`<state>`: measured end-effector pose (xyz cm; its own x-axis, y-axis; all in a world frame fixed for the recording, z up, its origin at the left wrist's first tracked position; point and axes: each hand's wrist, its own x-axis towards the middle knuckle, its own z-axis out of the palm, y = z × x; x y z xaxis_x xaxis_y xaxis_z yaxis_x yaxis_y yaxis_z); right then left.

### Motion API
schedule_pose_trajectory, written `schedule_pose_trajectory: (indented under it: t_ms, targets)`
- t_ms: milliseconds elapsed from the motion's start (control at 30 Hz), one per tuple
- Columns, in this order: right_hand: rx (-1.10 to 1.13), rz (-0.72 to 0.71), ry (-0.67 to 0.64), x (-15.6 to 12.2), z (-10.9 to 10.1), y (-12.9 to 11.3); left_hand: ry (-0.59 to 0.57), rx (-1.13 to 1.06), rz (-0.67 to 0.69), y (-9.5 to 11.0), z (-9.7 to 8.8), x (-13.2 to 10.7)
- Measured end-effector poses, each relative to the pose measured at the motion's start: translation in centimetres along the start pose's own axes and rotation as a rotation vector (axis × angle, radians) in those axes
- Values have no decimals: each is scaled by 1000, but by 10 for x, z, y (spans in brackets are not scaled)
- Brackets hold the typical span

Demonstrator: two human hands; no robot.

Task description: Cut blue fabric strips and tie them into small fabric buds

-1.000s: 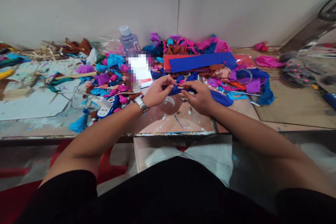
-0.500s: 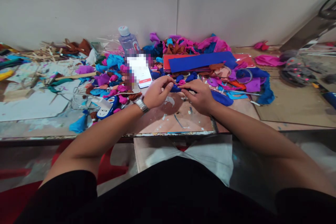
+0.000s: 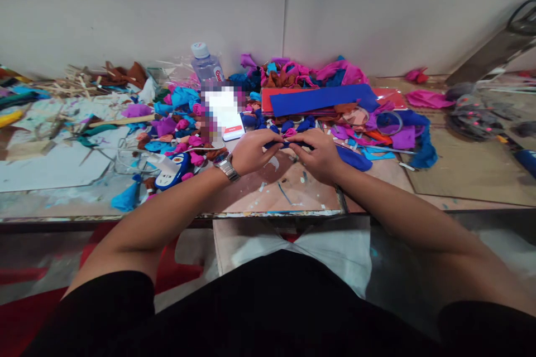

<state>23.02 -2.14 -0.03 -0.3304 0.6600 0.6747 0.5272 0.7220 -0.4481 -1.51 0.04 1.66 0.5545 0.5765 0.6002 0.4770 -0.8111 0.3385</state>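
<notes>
My left hand [image 3: 252, 153], with a metal watch [image 3: 226, 167] on its wrist, pinches a small dark blue piece of cloth [image 3: 286, 145] between thumb and fingers. From the other side my right hand [image 3: 320, 153] grips the same piece, its thumb below and fingers above. The two sets of fingertips almost meet, and they cover most of the cloth. Just behind them lie small blue and pink cloth bundles. A flat blue cloth piece [image 3: 354, 158] rests beside my right hand. Left of my left hand is a lit phone [image 3: 233, 131], its screen partly blurred.
A bottle [image 3: 208, 67] stands behind the phone. A long blue strip [image 3: 322, 99] lies over red sheets [image 3: 267, 101]. Colourful cloth scraps spread along the wall. At left is a blue-and-white power socket [image 3: 172, 173] with a cable; a cardboard sheet [image 3: 469, 173] lies at right.
My fingertips have drawn closer together, and my left fingers now lie flatter over the blue cloth, hiding more of it. The view has shifted slightly.
</notes>
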Motion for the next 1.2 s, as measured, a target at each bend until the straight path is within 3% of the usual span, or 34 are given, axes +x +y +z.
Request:
schedule_pose_trajectory:
  t_ms: [333,700,933,1200]
  targets:
    - [-26,48,-22,1,-1,-1,-17,57,7,-1,-1,0]
    - [-60,32,3,2,-2,0,-19,95,-97,-1,-4,2]
    - [-16,-10,-67,-1,1,-1,-206,34,41,6,-2,-1]
    - [22,-28,-68,0,0,-3,-247,-12,-53,8,-1,0]
